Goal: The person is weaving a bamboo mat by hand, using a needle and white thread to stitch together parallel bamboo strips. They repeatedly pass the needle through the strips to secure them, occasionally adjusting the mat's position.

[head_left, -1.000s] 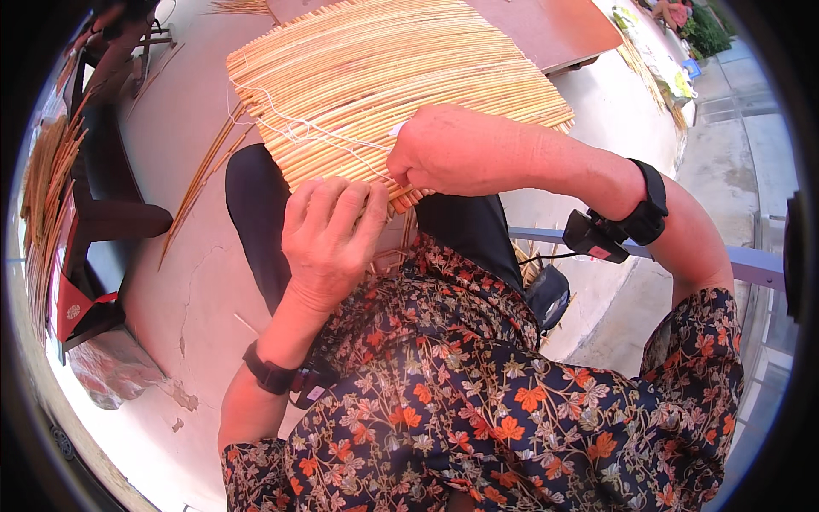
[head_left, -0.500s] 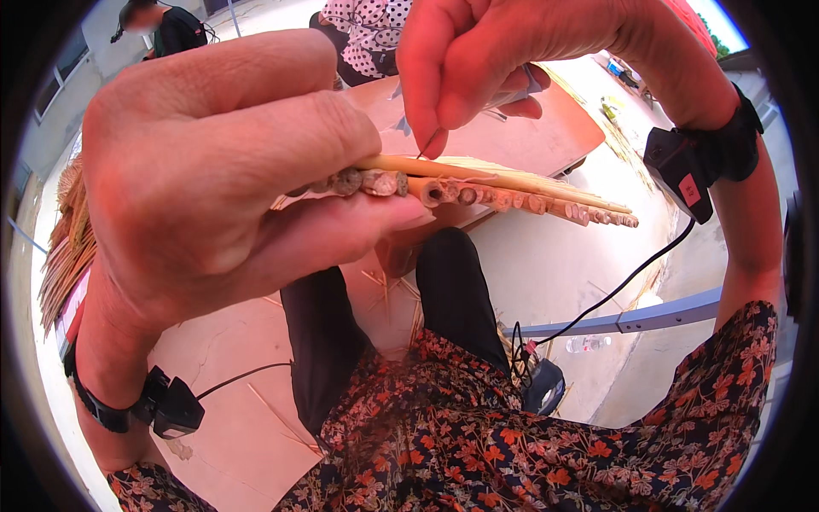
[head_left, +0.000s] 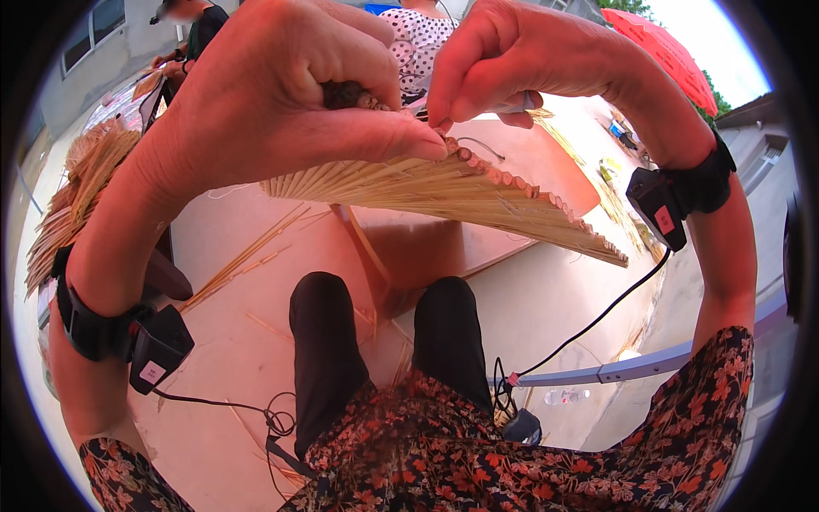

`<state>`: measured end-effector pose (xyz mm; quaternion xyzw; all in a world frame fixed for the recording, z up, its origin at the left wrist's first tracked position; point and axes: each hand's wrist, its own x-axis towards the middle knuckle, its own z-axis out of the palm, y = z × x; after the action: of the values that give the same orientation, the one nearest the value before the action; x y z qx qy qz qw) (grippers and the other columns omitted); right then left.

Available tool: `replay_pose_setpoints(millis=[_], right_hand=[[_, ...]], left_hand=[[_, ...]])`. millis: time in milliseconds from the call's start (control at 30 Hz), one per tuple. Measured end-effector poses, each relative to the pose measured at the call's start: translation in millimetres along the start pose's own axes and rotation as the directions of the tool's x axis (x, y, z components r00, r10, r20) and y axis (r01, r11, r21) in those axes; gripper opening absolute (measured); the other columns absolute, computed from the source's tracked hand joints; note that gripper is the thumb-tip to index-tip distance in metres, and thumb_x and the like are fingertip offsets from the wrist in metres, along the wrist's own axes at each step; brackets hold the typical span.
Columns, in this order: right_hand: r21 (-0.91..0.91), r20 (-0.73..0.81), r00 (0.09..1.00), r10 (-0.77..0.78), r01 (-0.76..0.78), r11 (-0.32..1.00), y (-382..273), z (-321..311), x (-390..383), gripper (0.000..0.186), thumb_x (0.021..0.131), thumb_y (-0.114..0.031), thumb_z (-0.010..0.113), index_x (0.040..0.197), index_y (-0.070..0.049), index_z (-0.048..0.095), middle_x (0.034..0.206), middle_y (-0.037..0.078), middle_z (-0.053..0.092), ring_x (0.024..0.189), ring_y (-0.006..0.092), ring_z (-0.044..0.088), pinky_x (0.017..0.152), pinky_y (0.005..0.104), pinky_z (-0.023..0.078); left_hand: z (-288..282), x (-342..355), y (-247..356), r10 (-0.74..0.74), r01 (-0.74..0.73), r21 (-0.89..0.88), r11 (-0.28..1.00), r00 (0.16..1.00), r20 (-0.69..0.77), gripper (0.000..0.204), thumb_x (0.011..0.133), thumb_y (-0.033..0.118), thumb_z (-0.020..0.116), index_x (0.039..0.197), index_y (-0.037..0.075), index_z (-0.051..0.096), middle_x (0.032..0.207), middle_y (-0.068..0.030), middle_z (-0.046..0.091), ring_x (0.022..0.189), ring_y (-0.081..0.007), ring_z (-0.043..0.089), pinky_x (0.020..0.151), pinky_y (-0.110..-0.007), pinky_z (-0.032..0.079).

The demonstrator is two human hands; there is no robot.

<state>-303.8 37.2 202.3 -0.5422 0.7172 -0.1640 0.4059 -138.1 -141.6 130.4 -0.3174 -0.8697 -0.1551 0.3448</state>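
Observation:
My left hand (head_left: 281,111) is closed on a fan-shaped row of straw stalks (head_left: 444,196), its thumb lying along the cut ends. The stalks lie side by side, spreading down and to the right, with their underside showing. My right hand (head_left: 520,64) pinches at the upper edge of the row, its fingertips just beside the left thumb. Whatever is between those fingertips is hidden. Something pale (head_left: 518,106) shows under the right hand's curled fingers. A thin dark strand (head_left: 483,143) curves out behind the stalk ends.
A brown table (head_left: 546,162) stands ahead of my knees. Bundled straw (head_left: 81,196) is piled at the left, and loose stalks (head_left: 247,256) lie on the floor. A person in a polka-dot top (head_left: 418,43) is across from me; another person (head_left: 200,30) is at far left. Cables (head_left: 281,418) hang from my wrist devices.
The straw row has tilted, so its underside shows instead of mostly its cut ends. Both hands have moved farther off; the right fingertips, with a thin dark thing visible earlier, now meet the row's edge.

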Motion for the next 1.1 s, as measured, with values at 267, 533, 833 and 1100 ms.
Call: replay_pose_setpoints(millis=[267,533,833,1100], right_hand=[[-0.109,-0.147,0.987,-0.071,0.055,0.992,-7.4,10.6,-11.1,0.013,0.088,-0.001,0.065,0.095,0.003,0.075,0.065,0.003,0.063,0.048,0.0069,0.050,0.046,0.0240,0.044],[-0.258,-0.160,0.972,-0.169,0.124,0.958,-5.1,20.6,-15.2,0.017,0.092,-0.013,0.062,0.097,-0.005,0.076,0.070,-0.001,0.061,0.056,0.0066,0.055,0.050,0.0211,0.041],[-0.295,-0.183,0.949,-0.255,0.195,0.936,-5.0,34.4,-15.1,0.014,0.096,-0.009,0.061,0.092,0.002,0.067,0.064,-0.001,0.054,0.053,0.0062,0.051,0.050,0.0232,0.044],[-0.376,-0.229,0.941,-0.250,0.151,0.914,-6.9,41.8,-20.9,0.012,0.097,-0.012,0.060,0.096,-0.003,0.068,0.075,-0.002,0.059,0.065,0.0057,0.054,0.060,0.0228,0.045]], left_hand=[[-3.9,7.1,-3.0,0.111,-0.111,-0.025,0.993,0.994,-0.018,0.021,0.073,0.015,0.085,0.076,0.000,0.071,0.063,-0.0036,0.048,0.055,-0.0158,0.047,0.050,-0.032,0.033],[-6.0,6.7,-5.1,0.109,-0.108,-0.035,0.993,0.994,0.014,0.023,0.076,0.017,0.084,0.074,0.000,0.069,0.063,-0.0036,0.048,0.054,-0.0152,0.047,0.050,-0.033,0.032],[-5.8,9.8,-21.1,0.136,-0.119,-0.157,0.980,0.986,0.099,0.027,0.084,0.024,0.082,0.070,0.002,0.073,0.057,-0.0045,0.057,0.046,-0.0121,0.051,0.042,-0.030,0.034],[-5.5,11.2,-17.5,0.122,-0.113,-0.127,0.985,0.990,0.066,0.026,0.081,0.024,0.083,0.072,0.002,0.073,0.058,-0.0038,0.054,0.048,-0.0144,0.049,0.044,-0.031,0.033]])
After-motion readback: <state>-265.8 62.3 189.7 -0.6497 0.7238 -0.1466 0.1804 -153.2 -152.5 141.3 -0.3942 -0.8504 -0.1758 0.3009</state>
